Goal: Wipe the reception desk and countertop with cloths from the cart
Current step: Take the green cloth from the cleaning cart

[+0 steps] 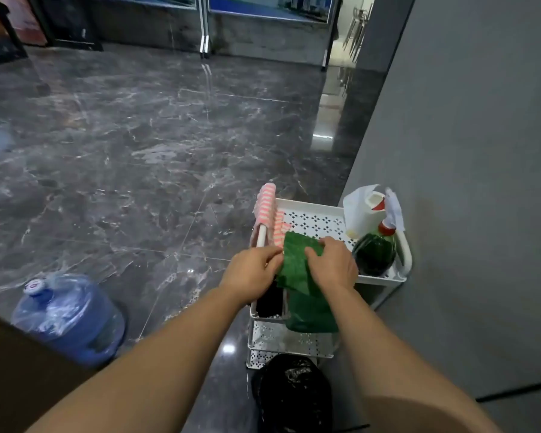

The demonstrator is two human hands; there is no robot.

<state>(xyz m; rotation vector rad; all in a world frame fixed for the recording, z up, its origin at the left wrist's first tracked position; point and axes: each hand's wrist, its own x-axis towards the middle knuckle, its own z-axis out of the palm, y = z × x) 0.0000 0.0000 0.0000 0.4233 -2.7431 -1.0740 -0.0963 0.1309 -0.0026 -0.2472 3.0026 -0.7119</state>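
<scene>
A white tiered cart (313,210) stands by the grey wall. Both my hands hold a green cloth (295,264) over its top tray. My left hand (252,275) pinches the cloth's left edge. The fingers of my right hand (333,264) curl over its right side. More green cloth (311,312) hangs below over the cart's side. A pink and white striped cloth (267,204) drapes over the cart's left handle.
A green spray bottle (375,253) and a white jug (364,214) stand on the cart's top tray. A black bag (294,395) sits below the cart. A blue water jug (67,317) stands on the marble floor at left. A brown desk corner (10,364) is near left.
</scene>
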